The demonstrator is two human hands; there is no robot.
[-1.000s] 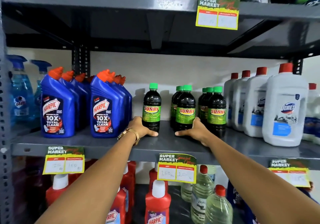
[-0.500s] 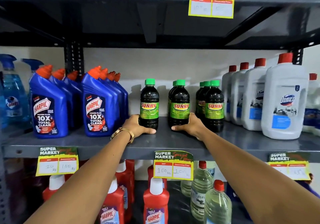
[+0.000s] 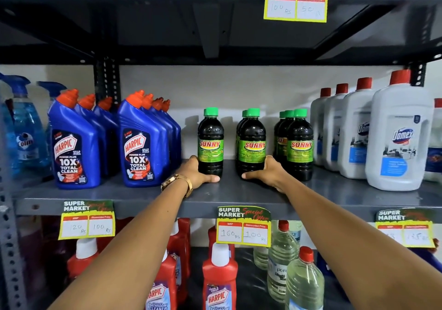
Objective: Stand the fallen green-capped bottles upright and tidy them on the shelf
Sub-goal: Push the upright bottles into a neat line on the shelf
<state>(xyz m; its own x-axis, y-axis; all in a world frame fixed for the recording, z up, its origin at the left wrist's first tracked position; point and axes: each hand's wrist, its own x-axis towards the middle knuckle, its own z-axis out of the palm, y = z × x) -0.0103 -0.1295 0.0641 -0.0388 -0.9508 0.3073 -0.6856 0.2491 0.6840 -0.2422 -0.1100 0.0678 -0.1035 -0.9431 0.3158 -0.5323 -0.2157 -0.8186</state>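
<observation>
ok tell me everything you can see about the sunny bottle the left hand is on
The bottle is a small dark one, likely plastic, with dark liquid, a green screw cap and a green label reading SUNNY in yellow and red. It stands upright on the grey shelf, leftmost of the green-capped front row, with another green cap just behind it. The left hand cups its base from the left, thumb along the shelf in front. A gap separates it from the blue Harpic bottles.

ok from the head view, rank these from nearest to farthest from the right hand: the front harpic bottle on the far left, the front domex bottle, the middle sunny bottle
1. Middle Sunny bottle: held by the right hand.
2. Front Domex bottle: off to its right.
3. Far-left front Harpic bottle: far left, beyond the left hand.
</observation>
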